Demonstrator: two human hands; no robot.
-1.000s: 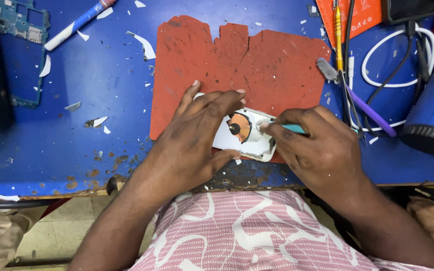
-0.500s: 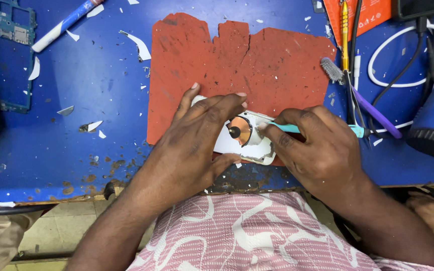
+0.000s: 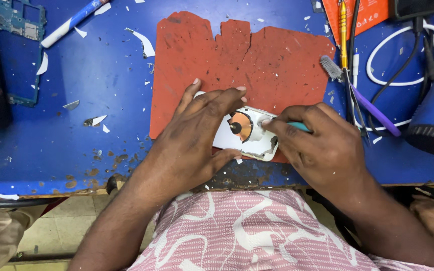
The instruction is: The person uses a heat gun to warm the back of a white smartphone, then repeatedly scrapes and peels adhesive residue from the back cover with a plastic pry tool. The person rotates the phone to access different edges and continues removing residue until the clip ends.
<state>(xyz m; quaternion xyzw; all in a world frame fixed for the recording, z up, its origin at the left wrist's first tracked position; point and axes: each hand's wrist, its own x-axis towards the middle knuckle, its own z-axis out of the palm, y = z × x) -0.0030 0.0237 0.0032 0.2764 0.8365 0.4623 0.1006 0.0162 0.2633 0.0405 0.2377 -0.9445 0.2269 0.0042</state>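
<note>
Red mat, opened white device, both hands still at work on it.

Blue worktop carries a torn red mat, and the white device lies at the mat's near edge, close to the person's body. The left hand has its grip pressed flat over the device's left side, fingers spread, as it did a second ago. The right hand has its grip clamped on a teal-handled tool. Its tip has crept from the device's right edge toward the copper coil, so the work looks to be closing in on the coil. A purple toothbrush lies just beside.
</note>
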